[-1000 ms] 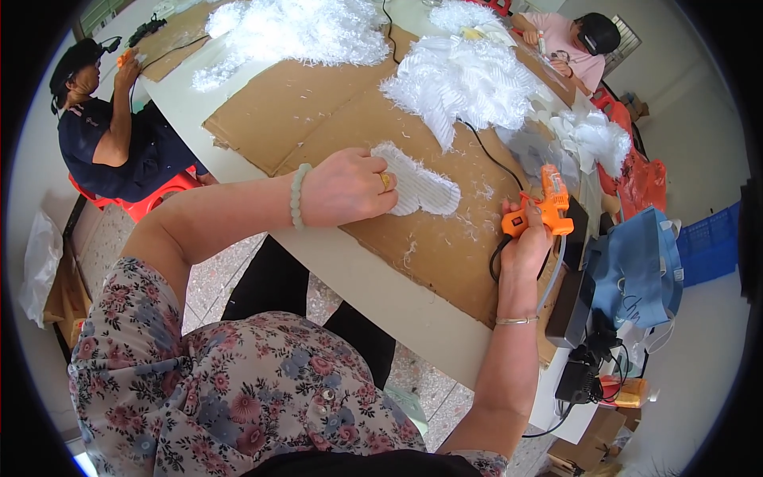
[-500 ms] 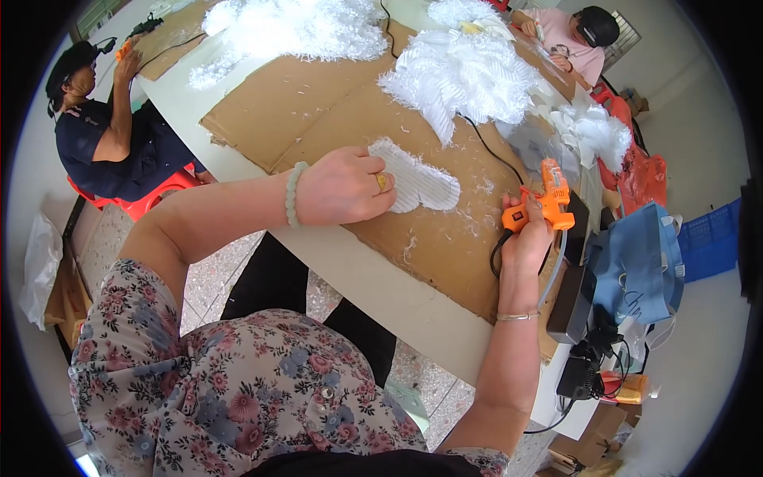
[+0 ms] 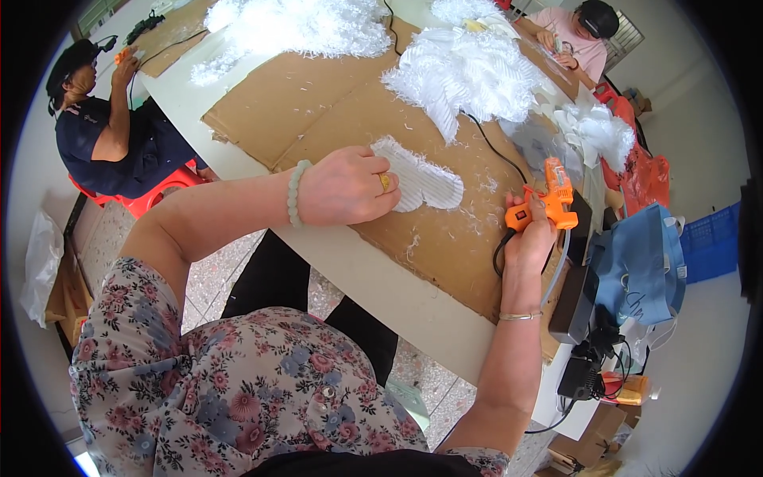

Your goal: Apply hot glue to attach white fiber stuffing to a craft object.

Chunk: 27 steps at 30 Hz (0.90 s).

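My left hand [image 3: 343, 187] rests on the near part of the cardboard, its bent fingers pinching the left end of a white ribbed fabric piece [image 3: 425, 181] with frayed edges. The piece lies flat; its left end is hidden under my fingers. To the right, my right hand [image 3: 531, 238] grips an orange glue gun [image 3: 548, 203], its nozzle end raised away from me. A pale glue stick [image 3: 559, 266] runs out of its back along my wrist. The glue gun is apart from the fabric.
Fluffy white fabric pieces lie in one heap [image 3: 469, 75] and another pile [image 3: 298, 28] on the cardboard [image 3: 318, 103]. A black cord [image 3: 497, 147] crosses it. A blue bag [image 3: 636, 262] and dark box [image 3: 574, 306] stand at right. Two people sit across, left and right.
Both my hands keep nearly the same place and grip; the whole view has shifted slightly. The person at the far right has moved their hands a little.
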Tool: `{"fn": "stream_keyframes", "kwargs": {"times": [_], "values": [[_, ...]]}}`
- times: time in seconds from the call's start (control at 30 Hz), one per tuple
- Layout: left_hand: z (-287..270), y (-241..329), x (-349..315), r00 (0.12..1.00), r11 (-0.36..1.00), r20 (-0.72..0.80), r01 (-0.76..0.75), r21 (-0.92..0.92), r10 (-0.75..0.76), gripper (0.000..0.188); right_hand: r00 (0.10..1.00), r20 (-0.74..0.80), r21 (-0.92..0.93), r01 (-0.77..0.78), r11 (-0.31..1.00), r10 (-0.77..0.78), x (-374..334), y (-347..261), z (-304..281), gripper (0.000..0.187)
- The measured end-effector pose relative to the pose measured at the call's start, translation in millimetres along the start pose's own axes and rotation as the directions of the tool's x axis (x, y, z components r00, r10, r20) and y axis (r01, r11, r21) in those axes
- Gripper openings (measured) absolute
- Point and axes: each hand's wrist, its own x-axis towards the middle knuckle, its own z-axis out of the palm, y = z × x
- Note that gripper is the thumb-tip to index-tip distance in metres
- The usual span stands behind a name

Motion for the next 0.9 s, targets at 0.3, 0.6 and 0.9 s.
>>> {"fn": "stream_keyframes", "kwargs": {"times": [0.3, 0.6, 0.9], "values": [[5.7, 3.7, -4.7, 0.996, 1.000, 0.085, 0.003, -0.027, 0.000, 0.023, 1.000, -0.002, 0.015, 0.008, 1.000, -0.008, -0.2, -0.8, 2.1, 0.018], [13.2, 8.0, -14.4, 0.998, 0.999, 0.066, 0.028, -0.028, -0.026, 0.025, 0.972, 0.234, 0.052, -0.008, 0.999, -0.004, -46.7, -12.7, 41.8, 0.019], [17.7, 4.9, -18.0, 0.998, 0.993, 0.043, 0.047, -0.106, -0.042, 0.021, 0.907, 0.384, -0.051, -0.166, 0.985, 0.172, -60.3, 17.8, 62.1, 0.025]]}}
